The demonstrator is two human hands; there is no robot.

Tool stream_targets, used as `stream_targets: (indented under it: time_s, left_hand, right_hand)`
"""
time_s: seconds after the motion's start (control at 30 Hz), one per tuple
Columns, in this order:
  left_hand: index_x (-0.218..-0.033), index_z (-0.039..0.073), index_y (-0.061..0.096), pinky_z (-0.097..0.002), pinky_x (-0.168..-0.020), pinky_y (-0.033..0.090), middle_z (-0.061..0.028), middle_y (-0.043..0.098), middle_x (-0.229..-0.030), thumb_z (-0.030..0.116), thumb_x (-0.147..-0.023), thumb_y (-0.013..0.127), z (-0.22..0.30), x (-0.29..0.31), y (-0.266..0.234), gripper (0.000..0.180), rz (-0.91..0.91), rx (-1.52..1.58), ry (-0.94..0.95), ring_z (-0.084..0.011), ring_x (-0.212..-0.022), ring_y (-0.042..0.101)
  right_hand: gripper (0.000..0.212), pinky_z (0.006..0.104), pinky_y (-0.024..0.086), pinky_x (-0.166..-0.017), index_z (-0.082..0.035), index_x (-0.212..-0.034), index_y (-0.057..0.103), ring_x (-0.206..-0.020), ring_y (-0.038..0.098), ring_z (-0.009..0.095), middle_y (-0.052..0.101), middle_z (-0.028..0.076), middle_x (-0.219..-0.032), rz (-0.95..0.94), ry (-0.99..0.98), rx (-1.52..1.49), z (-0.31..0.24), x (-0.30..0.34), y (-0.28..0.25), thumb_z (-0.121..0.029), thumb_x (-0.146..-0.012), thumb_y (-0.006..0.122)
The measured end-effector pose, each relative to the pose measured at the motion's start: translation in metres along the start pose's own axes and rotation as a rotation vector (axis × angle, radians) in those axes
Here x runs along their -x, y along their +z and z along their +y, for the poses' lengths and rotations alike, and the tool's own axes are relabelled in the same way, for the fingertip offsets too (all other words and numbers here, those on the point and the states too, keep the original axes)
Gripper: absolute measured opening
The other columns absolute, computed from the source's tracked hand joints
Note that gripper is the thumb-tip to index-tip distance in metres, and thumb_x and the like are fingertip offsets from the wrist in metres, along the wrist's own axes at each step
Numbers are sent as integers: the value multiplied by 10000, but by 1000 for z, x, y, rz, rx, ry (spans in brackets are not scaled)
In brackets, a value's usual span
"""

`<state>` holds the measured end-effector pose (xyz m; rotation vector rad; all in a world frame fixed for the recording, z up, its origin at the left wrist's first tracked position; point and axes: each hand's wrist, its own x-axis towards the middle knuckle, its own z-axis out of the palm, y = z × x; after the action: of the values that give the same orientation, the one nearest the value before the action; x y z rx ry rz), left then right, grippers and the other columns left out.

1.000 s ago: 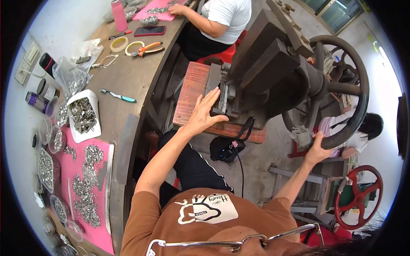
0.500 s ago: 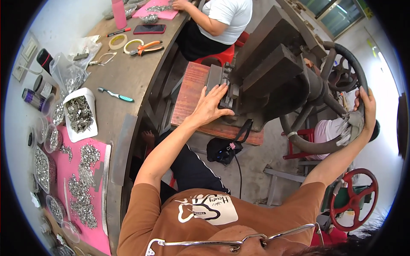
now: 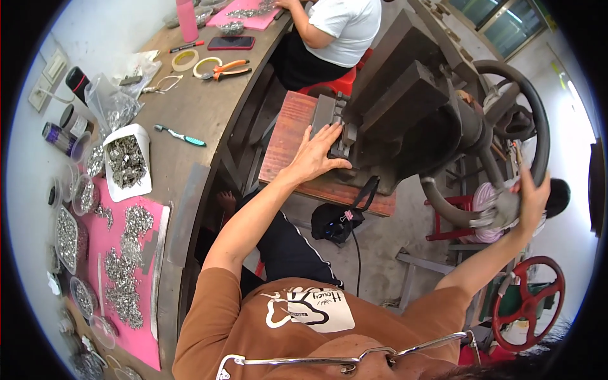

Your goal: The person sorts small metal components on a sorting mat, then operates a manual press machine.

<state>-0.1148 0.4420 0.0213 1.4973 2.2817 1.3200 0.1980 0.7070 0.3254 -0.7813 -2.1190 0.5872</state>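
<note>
My left hand (image 3: 315, 154) lies with fingers stretched out and spread on a small metal die block (image 3: 324, 109). That block sits on a reddish wooden top (image 3: 286, 126) at the foot of a dark hand press (image 3: 399, 104). At the right, my right hand (image 3: 533, 197) is closed round the rim of the press's big dark handwheel (image 3: 539, 126), beside a grey rag (image 3: 505, 208) wrapped on the rim. What lies under my left palm is hidden.
On the left bench (image 3: 183, 111) are a toothbrush (image 3: 180, 136), orange-handled pliers (image 3: 227, 69), a phone (image 3: 232, 42), a white tray of metal pieces (image 3: 144, 180) and a pink mat (image 3: 95, 218). A person in white (image 3: 345, 31) sits ahead. A red handwheel (image 3: 529, 304) stands at lower right.
My right hand has moved down and slightly left, and the dark handwheel and its rag have turned with it. My left hand stays on the die block. The whole view has shifted slightly.
</note>
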Motion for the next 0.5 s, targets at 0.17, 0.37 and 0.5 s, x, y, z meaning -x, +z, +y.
stream_targets:
  time_s: [0.17,0.37,0.5]
  left_hand:
    - [-1568,24,366,-558,-1257,97,-174,340,-1639,588,-785,775,1,1,1,1048,-15,-5,-23,-323,-1538,278]
    - [-1549,-16,376,-584,-1244,98,-190,355,-1628,561,-786,787,-7,10,-7,1041,-5,-13,-13,-347,-1532,283]
    - [-1549,-16,376,-584,-1242,106,-195,358,-1625,558,-785,791,0,2,-1,1043,4,-11,48,-355,-1525,301]
  right_hand:
    - [316,235,427,-529,-21,-1107,573,-575,504,62,524,-12,-715,-253,48,76,-32,-101,-11,-265,-953,701]
    - [331,237,467,-590,21,-1173,573,-619,559,99,650,64,-854,244,-212,-65,8,38,35,-250,-995,637]
    - [332,251,529,-641,49,-1166,564,-687,648,136,669,73,-887,513,-104,110,68,87,49,-124,-923,711]
